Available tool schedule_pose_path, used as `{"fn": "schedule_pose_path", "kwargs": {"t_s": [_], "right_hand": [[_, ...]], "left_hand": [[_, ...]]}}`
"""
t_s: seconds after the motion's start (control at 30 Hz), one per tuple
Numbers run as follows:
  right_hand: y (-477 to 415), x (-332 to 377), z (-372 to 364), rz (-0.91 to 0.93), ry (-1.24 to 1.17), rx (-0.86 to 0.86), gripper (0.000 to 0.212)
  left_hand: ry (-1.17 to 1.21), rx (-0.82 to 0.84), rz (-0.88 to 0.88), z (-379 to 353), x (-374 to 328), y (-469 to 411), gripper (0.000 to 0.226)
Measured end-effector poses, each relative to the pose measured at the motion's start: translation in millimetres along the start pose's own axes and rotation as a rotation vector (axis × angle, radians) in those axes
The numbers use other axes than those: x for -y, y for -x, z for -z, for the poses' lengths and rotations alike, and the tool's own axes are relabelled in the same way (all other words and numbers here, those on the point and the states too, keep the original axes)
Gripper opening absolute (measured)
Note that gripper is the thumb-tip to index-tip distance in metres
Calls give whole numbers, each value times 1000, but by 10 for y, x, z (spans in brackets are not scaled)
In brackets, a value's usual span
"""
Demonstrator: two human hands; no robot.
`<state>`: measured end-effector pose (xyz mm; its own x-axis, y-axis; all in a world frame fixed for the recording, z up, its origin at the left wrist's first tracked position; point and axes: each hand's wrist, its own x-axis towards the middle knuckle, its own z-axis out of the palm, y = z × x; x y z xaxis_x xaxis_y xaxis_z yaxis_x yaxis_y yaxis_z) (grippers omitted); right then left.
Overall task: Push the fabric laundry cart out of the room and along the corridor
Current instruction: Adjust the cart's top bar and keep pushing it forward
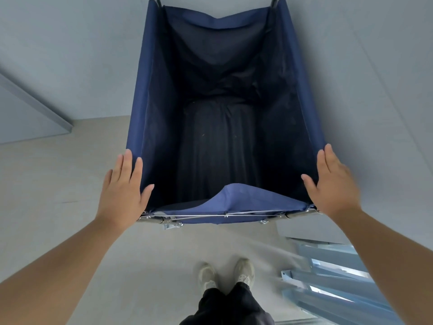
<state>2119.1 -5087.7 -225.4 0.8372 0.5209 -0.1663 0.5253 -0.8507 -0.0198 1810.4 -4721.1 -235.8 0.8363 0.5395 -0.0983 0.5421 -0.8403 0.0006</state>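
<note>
Pale floor (70, 184), laundry cart (225, 113) between left hand (124, 186), right hand (332, 184)

Beige floor (98, 231), matte, no visible seams. Grey wall (70, 55) ahead, with a grey panel edge (35, 106) jutting in at left. Pale blue metal slats (332, 277) stacked at an angle, lower right. Off-white sneakers (226, 272) and black trousers (229, 306) at bottom centre.

Laundry cart (225, 102) ahead, between both hands, shoes (226, 273) behind.
</note>
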Motion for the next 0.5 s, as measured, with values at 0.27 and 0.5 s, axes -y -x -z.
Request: {"fn": "schedule_pose_path", "kwargs": {"t_s": [0.27,0.5], "right_hand": [[-53,6,-2,-16,-12,-29,72],[-49,10,-21,-14,5,-23,75]], "left_hand": [[22,10,-25,-18,9,-73,66],[20,20,-11,24,-4,-73,68]]}}
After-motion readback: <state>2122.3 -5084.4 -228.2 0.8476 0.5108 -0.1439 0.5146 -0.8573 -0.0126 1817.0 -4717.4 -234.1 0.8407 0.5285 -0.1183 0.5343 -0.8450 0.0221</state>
